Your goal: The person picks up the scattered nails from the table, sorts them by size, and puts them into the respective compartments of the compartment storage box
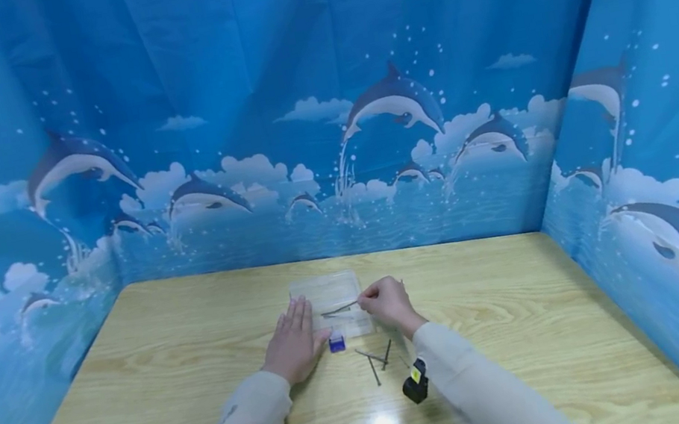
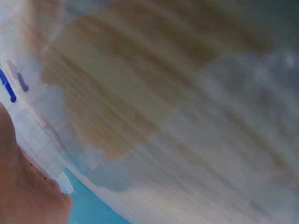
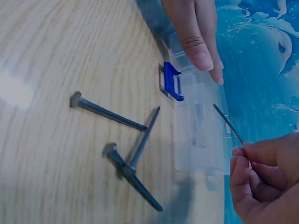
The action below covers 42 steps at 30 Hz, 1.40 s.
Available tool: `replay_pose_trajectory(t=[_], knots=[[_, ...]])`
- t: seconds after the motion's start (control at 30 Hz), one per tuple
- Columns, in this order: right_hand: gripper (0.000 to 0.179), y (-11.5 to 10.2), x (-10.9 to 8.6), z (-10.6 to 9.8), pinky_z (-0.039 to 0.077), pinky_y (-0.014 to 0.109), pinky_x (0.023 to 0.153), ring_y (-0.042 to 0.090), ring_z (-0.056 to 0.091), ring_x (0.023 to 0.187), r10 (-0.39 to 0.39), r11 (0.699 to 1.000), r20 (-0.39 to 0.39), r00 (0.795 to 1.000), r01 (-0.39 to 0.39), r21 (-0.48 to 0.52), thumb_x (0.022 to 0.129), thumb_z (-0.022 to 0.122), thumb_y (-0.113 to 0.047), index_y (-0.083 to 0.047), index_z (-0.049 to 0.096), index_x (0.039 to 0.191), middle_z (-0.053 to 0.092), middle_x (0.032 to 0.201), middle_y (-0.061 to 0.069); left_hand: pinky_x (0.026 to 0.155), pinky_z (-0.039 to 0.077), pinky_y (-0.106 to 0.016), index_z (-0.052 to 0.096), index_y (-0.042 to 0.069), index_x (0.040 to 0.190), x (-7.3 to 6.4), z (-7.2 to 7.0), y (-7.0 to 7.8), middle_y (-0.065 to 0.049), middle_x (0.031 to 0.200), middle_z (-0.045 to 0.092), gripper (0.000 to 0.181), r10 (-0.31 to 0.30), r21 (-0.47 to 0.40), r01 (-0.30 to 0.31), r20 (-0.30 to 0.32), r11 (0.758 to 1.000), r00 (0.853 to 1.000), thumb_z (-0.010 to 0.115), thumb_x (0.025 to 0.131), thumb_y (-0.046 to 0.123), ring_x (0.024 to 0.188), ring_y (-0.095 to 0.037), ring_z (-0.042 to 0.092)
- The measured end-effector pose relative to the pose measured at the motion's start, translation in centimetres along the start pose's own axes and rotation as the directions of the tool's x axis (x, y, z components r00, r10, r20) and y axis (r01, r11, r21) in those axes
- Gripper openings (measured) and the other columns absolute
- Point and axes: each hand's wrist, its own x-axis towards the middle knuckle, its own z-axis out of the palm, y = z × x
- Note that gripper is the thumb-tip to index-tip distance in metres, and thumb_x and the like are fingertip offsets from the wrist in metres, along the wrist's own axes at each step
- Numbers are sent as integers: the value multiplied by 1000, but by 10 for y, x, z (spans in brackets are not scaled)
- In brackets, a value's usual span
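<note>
No lettering can be read; the yellow mark (image 1: 416,374) on the black object (image 1: 414,392) seems too small.

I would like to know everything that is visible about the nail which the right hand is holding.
The nail is slender, straight and dark grey, apparently metal, with a pointed free end. The right hand pinches it between thumb and fingers, which cover its other end, so its head cannot be made out. In the head view it lies across the clear plastic box, nearly level, its point toward the person's left. Whether it touches the box is unclear.
</note>
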Motion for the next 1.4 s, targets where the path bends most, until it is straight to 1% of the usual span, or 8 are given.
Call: replay_pose_trajectory(t=[0.07,0.1,0.17,0.33,0.47,0.9,1.07,1.4], knots=[[11,1,1,4,56,34,71,13,64,68,8,1000,13,1000,-8,15,88,67,-9,-2,76,87,72,80,7,118,17,-50,24,-7,148,1,1,-1,-23,156,19,70,2,2,-2,-7,1000,1000,39,102,43,145,-38,16],[11,1,2,6,55,31,63,13,63,68,21,999,24,999,-22,27,88,67,-9,-2,76,88,72,80,6,118,17,-50,24,-7,148,1,2,-1,-23,156,19,70,2,6,-2,-8,1000,1000,38,102,44,145,-37,16],[11,2,3,10,53,26,60,12,62,67,40,999,36,999,-41,35,88,67,-9,-3,76,88,72,81,5,117,18,-51,26,-8,147,1,3,-1,-24,155,20,70,7,2,-7,-23,1000,1000,40,102,43,144,-38,18],[11,1,5,16,51,24,60,12,61,67,59,998,29,998,-60,37,87,67,-9,-4,76,87,72,81,5,117,19,-52,26,-7,147,3,5,-3,-24,155,21,71,5,7,-4,-26,1000,1000,41,101,44,144,-39,18],[10,-1,5,17,51,24,60,12,61,67,68,997,16,998,-68,24,87,68,-10,-4,76,86,72,80,5,118,17,-50,22,-5,149,3,6,-3,-22,156,18,72,-6,28,6,1,1000,1000,35,102,47,145,-36,15],[7,-5,4,18,49,25,58,13,58,62,-49,993,-17,999,47,-108,83,73,-9,-4,76,80,71,75,6,118,17,-49,22,-5,149,2,5,-3,-21,157,17,73,-7,20,7,0,1000,1000,34,102,49,145,-36,14],[7,-3,5,19,48,25,57,12,56,60,-56,992,-27,998,53,-115,82,74,-10,-4,76,78,71,72,5,117,18,-51,25,-7,148,2,4,-1,-23,156,20,72,-11,-7,11,-10,1000,1000,40,101,45,144,-38,17],[8,-1,5,21,50,26,58,13,60,63,-53,993,-10,999,52,-110,84,73,-11,-5,77,81,72,76,6,118,17,-49,22,-6,149,2,2,0,-22,157,18,72,-23,24,23,15,999,1000,37,101,47,145,-37,15]])
